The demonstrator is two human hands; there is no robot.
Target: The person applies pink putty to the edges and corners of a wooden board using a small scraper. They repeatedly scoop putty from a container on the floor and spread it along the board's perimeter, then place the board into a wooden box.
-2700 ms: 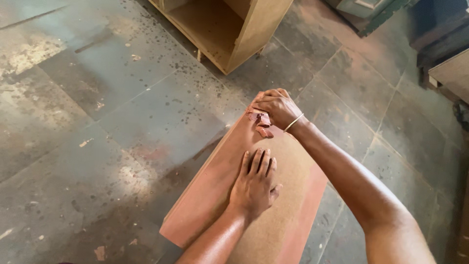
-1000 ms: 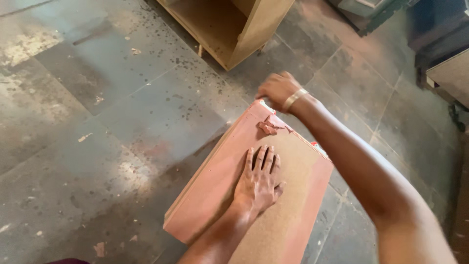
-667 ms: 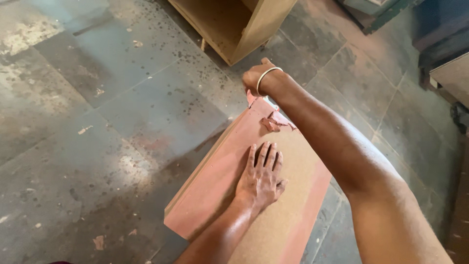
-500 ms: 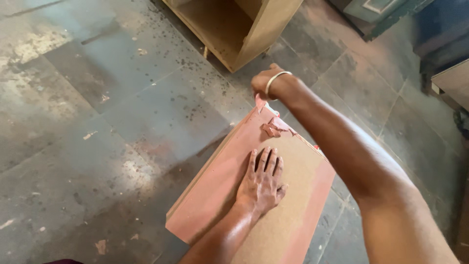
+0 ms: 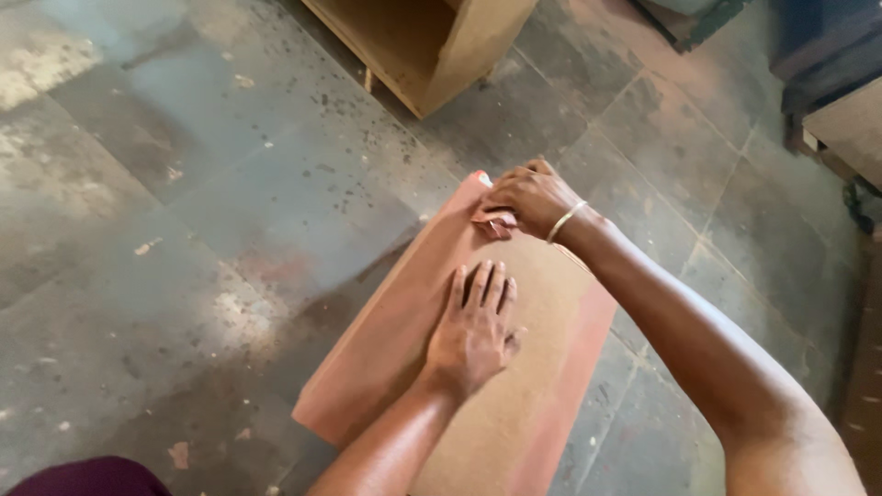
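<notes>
A flat reddish-brown board (image 5: 395, 340) lies tilted over the floor in front of me, its middle paler and dusty. My left hand (image 5: 473, 326) rests palm down on the middle of the board, fingers spread. My right hand (image 5: 524, 195), with a thin bangle on the wrist, is at the board's far end with its fingers closed on a small crumpled reddish piece, probably sandpaper (image 5: 496, 222), pressed against the surface.
A open wooden cabinet carcass (image 5: 432, 46) stands on the floor beyond the board. The floor (image 5: 202, 211) is grey stone tile with dust and specks. Dark furniture and a wooden box edge (image 5: 841, 119) sit at the right.
My right hand went out past the board's far end and has come back onto the board at the crumpled piece. My left hand has stayed flat in place.
</notes>
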